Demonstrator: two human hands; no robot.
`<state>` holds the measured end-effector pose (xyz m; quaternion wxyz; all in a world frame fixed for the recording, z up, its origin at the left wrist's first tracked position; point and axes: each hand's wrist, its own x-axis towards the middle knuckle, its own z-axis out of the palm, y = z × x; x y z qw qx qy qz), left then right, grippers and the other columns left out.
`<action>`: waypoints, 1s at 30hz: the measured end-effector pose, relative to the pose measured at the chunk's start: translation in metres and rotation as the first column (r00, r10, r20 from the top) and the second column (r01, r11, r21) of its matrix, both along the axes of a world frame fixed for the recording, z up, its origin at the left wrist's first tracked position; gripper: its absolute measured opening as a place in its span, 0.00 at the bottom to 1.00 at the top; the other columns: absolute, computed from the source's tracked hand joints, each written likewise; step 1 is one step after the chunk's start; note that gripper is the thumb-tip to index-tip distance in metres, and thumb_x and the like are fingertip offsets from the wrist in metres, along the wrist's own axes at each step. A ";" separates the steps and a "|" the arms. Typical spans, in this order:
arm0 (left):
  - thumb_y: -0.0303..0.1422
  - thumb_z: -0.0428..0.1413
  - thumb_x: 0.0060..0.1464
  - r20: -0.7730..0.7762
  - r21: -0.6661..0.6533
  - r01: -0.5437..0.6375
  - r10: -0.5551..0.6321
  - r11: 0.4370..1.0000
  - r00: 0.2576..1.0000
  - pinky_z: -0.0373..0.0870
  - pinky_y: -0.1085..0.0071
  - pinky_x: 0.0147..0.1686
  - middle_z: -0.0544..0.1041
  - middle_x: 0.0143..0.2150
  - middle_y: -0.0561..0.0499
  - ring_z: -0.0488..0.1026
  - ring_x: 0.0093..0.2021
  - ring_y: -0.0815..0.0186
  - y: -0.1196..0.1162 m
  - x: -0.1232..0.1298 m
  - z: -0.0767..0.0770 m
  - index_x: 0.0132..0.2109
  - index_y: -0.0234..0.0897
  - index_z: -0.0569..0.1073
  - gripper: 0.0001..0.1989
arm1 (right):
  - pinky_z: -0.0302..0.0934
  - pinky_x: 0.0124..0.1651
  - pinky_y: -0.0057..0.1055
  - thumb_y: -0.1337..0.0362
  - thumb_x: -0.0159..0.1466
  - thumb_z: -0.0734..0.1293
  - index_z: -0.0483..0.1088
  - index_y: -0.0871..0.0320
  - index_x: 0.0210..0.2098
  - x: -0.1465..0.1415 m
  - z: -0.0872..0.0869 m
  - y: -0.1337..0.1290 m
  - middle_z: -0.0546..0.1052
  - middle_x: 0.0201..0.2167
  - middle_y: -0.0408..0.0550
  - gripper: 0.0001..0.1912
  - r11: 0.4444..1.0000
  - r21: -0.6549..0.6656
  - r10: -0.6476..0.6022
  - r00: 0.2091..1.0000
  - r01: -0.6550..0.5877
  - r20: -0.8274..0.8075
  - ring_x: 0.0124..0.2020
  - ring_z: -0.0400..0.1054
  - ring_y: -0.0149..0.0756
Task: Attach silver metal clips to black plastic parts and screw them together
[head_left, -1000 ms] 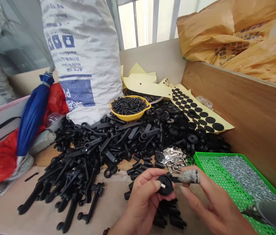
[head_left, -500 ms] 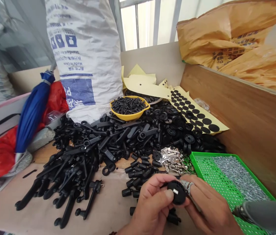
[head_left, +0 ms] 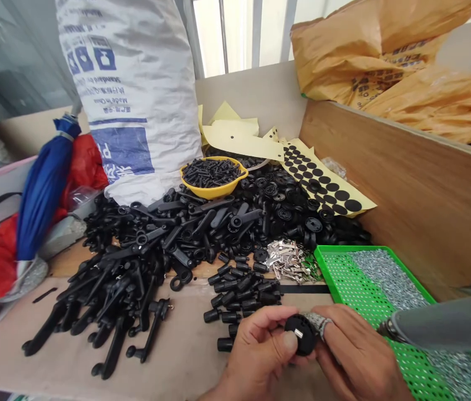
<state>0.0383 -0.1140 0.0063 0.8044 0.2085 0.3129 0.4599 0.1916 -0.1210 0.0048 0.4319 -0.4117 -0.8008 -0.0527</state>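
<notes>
My left hand (head_left: 262, 348) pinches a round black plastic disc (head_left: 305, 341) between thumb and fingers. A small shiny metal piece (head_left: 298, 333) shows on the disc's face, beside my thumb tip. My right hand (head_left: 354, 348) is curled against the disc's right edge, one finger wrapped in grey tape (head_left: 317, 323); its fingertips are partly hidden behind the disc. Just beyond my hands lie several short black cylinders (head_left: 241, 284) and a heap of thin metal clips (head_left: 289, 262).
Black crank handles (head_left: 113, 312) spread over the left of the table. A yellow bowl (head_left: 212, 192) of black screw-like parts sits behind more black parts. At right, a green tray (head_left: 335, 278) holds small metal pieces under a grey cylindrical arm (head_left: 448, 323). A wooden board (head_left: 406, 184) borders the table.
The view has shifted slightly, so the table's contents appear further left and a little higher. Both hands keep hold of the disc, with almost the same grip.
</notes>
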 end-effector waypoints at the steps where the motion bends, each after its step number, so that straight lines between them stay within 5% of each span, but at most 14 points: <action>1: 0.34 0.70 0.34 -0.031 -0.010 0.005 -0.005 1.000 1.000 0.64 0.79 0.24 0.78 0.28 0.50 0.74 0.25 0.70 -0.002 0.000 -0.001 0.37 0.37 0.81 0.18 | 0.60 0.36 0.34 0.77 0.61 0.58 0.65 0.60 0.31 0.000 -0.002 -0.003 0.72 0.29 0.52 0.08 1.000 -0.009 -0.010 1.000 0.010 0.007 0.31 0.65 0.37; 9: 0.31 0.68 0.34 -0.292 -0.109 0.060 -0.090 0.992 0.952 0.63 0.78 0.29 0.76 0.26 0.52 0.66 0.26 0.73 -0.018 -0.006 0.008 0.32 0.36 0.82 0.12 | 0.57 0.32 0.32 0.76 0.61 0.57 0.63 0.57 0.28 -0.001 -0.017 -0.034 0.69 0.25 0.47 0.10 0.988 -0.143 -0.057 0.997 0.065 0.059 0.28 0.64 0.36; 19: 0.33 0.69 0.33 -0.380 -0.188 0.089 -0.156 0.978 0.912 0.65 0.75 0.32 0.78 0.27 0.51 0.69 0.27 0.70 -0.041 -0.006 -0.014 0.32 0.35 0.81 0.14 | 0.58 0.31 0.31 0.70 0.65 0.54 0.62 0.55 0.28 0.003 -0.037 -0.069 0.68 0.26 0.46 0.12 0.870 -0.492 -0.025 1.000 0.021 -0.002 0.28 0.64 0.35; 25: 0.34 0.69 0.30 -0.439 -0.210 0.108 -0.192 0.972 0.877 0.63 0.76 0.29 0.77 0.25 0.52 0.68 0.26 0.71 -0.042 -0.003 -0.026 0.31 0.35 0.82 0.15 | 0.54 0.31 0.33 0.70 0.67 0.53 0.60 0.55 0.27 -0.006 -0.047 -0.068 0.66 0.25 0.45 0.13 0.884 -0.455 -0.126 0.992 0.108 -0.011 0.28 0.60 0.36; 30: 0.34 0.68 0.32 -0.495 -0.261 0.159 -0.274 0.952 0.825 0.61 0.76 0.28 0.76 0.24 0.53 0.65 0.24 0.72 -0.038 -0.001 -0.018 0.33 0.35 0.82 0.15 | 0.50 0.32 0.33 0.72 0.67 0.52 0.59 0.56 0.29 -0.010 -0.051 -0.066 0.65 0.27 0.46 0.12 0.898 -0.425 -0.131 0.991 0.112 -0.016 0.29 0.57 0.38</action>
